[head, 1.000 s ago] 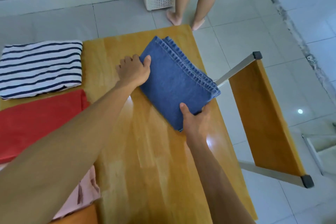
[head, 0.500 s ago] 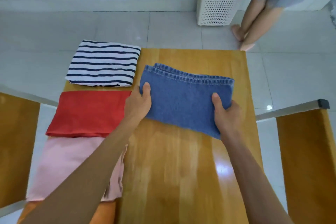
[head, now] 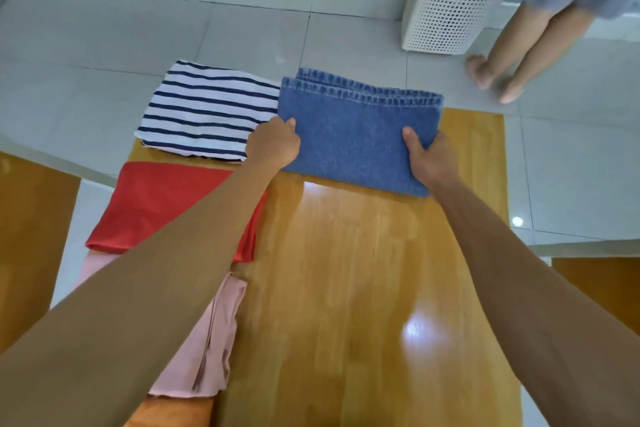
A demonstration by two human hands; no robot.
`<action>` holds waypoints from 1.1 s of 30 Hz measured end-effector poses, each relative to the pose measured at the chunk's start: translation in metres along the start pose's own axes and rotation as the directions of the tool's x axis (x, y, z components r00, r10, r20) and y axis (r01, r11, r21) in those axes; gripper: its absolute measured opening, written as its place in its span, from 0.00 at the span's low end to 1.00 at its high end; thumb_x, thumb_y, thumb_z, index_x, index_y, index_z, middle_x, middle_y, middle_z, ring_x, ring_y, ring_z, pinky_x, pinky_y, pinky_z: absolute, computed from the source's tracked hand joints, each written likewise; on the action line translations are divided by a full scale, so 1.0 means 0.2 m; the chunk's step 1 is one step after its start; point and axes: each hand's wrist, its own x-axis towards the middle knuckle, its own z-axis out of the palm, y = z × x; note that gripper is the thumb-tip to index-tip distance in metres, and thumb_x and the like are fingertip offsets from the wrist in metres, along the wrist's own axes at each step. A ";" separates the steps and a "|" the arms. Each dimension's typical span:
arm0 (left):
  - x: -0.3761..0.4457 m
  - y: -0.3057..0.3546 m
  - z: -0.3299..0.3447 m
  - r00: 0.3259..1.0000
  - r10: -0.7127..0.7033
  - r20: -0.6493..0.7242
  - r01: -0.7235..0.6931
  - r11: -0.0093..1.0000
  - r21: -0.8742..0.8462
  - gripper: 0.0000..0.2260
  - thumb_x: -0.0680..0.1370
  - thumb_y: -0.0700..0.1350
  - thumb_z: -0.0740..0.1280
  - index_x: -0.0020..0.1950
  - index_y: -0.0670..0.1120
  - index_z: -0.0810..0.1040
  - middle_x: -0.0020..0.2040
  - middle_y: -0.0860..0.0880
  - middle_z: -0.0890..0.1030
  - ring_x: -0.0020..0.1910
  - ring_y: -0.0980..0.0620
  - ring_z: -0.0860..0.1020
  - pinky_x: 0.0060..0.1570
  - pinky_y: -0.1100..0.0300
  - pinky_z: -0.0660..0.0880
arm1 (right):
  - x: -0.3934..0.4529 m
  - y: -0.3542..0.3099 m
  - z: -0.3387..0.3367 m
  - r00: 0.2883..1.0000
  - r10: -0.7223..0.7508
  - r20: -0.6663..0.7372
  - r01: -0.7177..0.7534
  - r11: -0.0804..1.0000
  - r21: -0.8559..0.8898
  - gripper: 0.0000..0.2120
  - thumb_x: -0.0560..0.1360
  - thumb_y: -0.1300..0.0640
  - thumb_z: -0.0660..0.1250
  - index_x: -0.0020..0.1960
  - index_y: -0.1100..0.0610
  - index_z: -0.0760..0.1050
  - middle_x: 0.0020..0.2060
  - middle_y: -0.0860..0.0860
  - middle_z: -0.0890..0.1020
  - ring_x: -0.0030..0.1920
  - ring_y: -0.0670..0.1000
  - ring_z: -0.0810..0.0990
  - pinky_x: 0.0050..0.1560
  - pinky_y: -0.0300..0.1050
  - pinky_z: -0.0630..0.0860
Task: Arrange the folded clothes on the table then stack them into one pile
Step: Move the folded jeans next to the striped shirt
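Note:
Folded blue jeans [head: 356,130] lie at the far end of the wooden table [head: 346,288], reaching its far edge. My left hand [head: 273,146] grips their left edge and my right hand [head: 427,158] grips the near right corner, thumbs on top. Left of the jeans lies a folded navy-and-white striped shirt [head: 207,114], its right edge touching them. Nearer me along the table's left side sit a folded red garment [head: 162,204] and a folded pink garment [head: 207,340], both partly hidden by my left forearm.
Wooden chairs flank the table, one on the left [head: 31,243] and one on the right [head: 599,291]. Beyond the table a white perforated laundry basket [head: 450,0] stands on the tiled floor, with a barefoot person [head: 533,28] beside it.
Both hands have carried the jeans farther away across the table and turned them square, so they now sit against the striped shirt. The view has shifted with my head.

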 end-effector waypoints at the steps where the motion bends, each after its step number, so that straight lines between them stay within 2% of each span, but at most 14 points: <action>1: 0.00 0.01 0.01 1.000 -0.002 -0.016 0.003 1.000 0.026 0.22 0.85 0.53 0.49 0.59 0.38 0.75 0.58 0.39 0.78 0.57 0.38 0.76 0.51 0.50 0.68 | 0.01 0.01 0.00 1.000 0.005 -0.004 -0.005 1.000 0.007 0.24 0.80 0.42 0.65 0.66 0.58 0.75 0.55 0.50 0.82 0.49 0.47 0.79 0.33 0.27 0.70; 5: 0.00 0.02 0.06 0.998 -0.027 -0.065 0.031 0.998 0.061 0.23 0.84 0.55 0.48 0.64 0.40 0.73 0.61 0.40 0.77 0.59 0.38 0.76 0.54 0.47 0.70 | 0.04 0.04 0.02 0.999 0.034 0.002 -0.034 0.999 0.029 0.27 0.77 0.37 0.66 0.64 0.57 0.75 0.55 0.49 0.83 0.52 0.50 0.83 0.38 0.35 0.74; 8: 0.01 0.01 0.06 0.998 -0.018 -0.058 0.021 0.998 0.054 0.24 0.84 0.56 0.47 0.64 0.40 0.72 0.61 0.40 0.77 0.59 0.38 0.76 0.55 0.46 0.70 | 0.03 0.03 0.02 0.998 0.070 0.000 -0.070 0.997 0.035 0.27 0.77 0.37 0.66 0.65 0.57 0.74 0.55 0.49 0.82 0.52 0.50 0.82 0.40 0.37 0.75; 12: 0.01 0.00 0.03 1.000 -0.005 -0.019 0.005 1.000 0.002 0.24 0.84 0.56 0.48 0.60 0.39 0.75 0.56 0.40 0.79 0.54 0.41 0.78 0.49 0.51 0.70 | 0.02 0.01 0.00 0.997 0.077 0.024 -0.078 0.997 0.029 0.27 0.77 0.37 0.66 0.65 0.57 0.74 0.55 0.49 0.82 0.52 0.50 0.81 0.39 0.37 0.74; 14: -0.01 -0.01 -0.02 0.998 0.009 0.060 -0.005 0.998 -0.058 0.22 0.84 0.54 0.50 0.57 0.39 0.76 0.54 0.41 0.80 0.51 0.43 0.78 0.46 0.53 0.70 | 0.02 0.00 -0.01 0.994 0.095 0.051 -0.097 0.995 0.038 0.28 0.77 0.36 0.66 0.66 0.57 0.74 0.56 0.49 0.82 0.54 0.51 0.82 0.45 0.42 0.78; 16: -0.06 -0.04 -0.06 0.987 0.040 0.154 -0.008 0.978 -0.206 0.18 0.83 0.53 0.55 0.61 0.41 0.75 0.56 0.44 0.80 0.52 0.45 0.78 0.49 0.54 0.74 | 0.01 -0.02 -0.03 0.991 0.105 0.079 -0.107 0.994 0.026 0.28 0.77 0.36 0.66 0.66 0.57 0.75 0.56 0.50 0.82 0.54 0.52 0.82 0.51 0.49 0.80; 18: -0.17 -0.08 -0.12 0.981 0.095 0.167 -0.035 0.943 -0.330 0.18 0.80 0.51 0.61 0.67 0.45 0.71 0.59 0.47 0.78 0.57 0.47 0.78 0.53 0.53 0.76 | 0.00 -0.04 -0.05 0.988 0.126 0.090 -0.127 0.992 0.011 0.27 0.77 0.37 0.66 0.65 0.57 0.76 0.56 0.51 0.82 0.54 0.53 0.82 0.54 0.52 0.80; 19: -0.24 -0.11 -0.14 0.984 0.104 0.147 -0.045 0.933 -0.358 0.20 0.79 0.49 0.63 0.70 0.45 0.68 0.62 0.48 0.77 0.59 0.49 0.77 0.54 0.55 0.75 | -0.02 -0.05 -0.06 0.986 0.139 0.092 -0.140 0.990 0.010 0.26 0.78 0.39 0.66 0.64 0.58 0.76 0.56 0.51 0.82 0.54 0.54 0.82 0.54 0.53 0.80; 22: -0.44 -0.21 -0.20 0.995 0.082 0.051 -0.052 0.900 -0.433 0.29 0.80 0.47 0.64 0.79 0.45 0.57 0.72 0.48 0.70 0.66 0.51 0.72 0.61 0.60 0.72 | -0.10 -0.04 -0.06 0.991 0.132 0.024 -0.131 0.991 -0.032 0.25 0.79 0.41 0.65 0.63 0.61 0.73 0.54 0.53 0.80 0.51 0.54 0.80 0.44 0.47 0.77; 24: -0.57 -0.30 -0.23 0.999 0.035 -0.013 -0.036 0.872 -0.488 0.27 0.80 0.46 0.64 0.78 0.45 0.61 0.71 0.49 0.71 0.64 0.53 0.74 0.59 0.67 0.72 | -0.18 -0.01 -0.07 0.993 0.113 -0.045 -0.118 0.987 -0.107 0.28 0.79 0.40 0.64 0.64 0.63 0.71 0.54 0.54 0.78 0.51 0.54 0.78 0.44 0.50 0.75; 27: -0.74 -0.45 -0.26 0.998 -0.012 -0.062 -0.021 0.863 -0.505 0.22 0.79 0.45 0.66 0.73 0.45 0.69 0.66 0.49 0.77 0.63 0.53 0.76 0.66 0.57 0.71 | -0.34 0.03 -0.07 0.989 0.086 -0.117 -0.108 0.973 -0.203 0.31 0.79 0.40 0.63 0.67 0.66 0.69 0.60 0.60 0.77 0.58 0.61 0.77 0.56 0.59 0.76; 30: -0.92 -0.60 -0.29 0.996 -0.065 -0.061 0.019 0.822 -0.570 0.17 0.79 0.44 0.66 0.68 0.48 0.73 0.61 0.53 0.79 0.59 0.56 0.77 0.63 0.59 0.73 | -0.51 0.02 -0.03 0.982 0.047 -0.182 -0.109 0.932 -0.347 0.28 0.79 0.47 0.64 0.70 0.66 0.66 0.67 0.66 0.71 0.68 0.67 0.68 0.68 0.61 0.67; 33: -1.03 -0.75 -0.32 0.991 -0.117 -0.071 0.052 0.801 -0.596 0.15 0.79 0.44 0.67 0.66 0.49 0.76 0.58 0.55 0.80 0.57 0.58 0.77 0.58 0.64 0.73 | -0.69 -0.05 0.06 0.972 -0.055 -0.230 -0.023 0.946 -0.325 0.26 0.76 0.50 0.65 0.67 0.65 0.69 0.64 0.65 0.73 0.66 0.66 0.69 0.68 0.60 0.66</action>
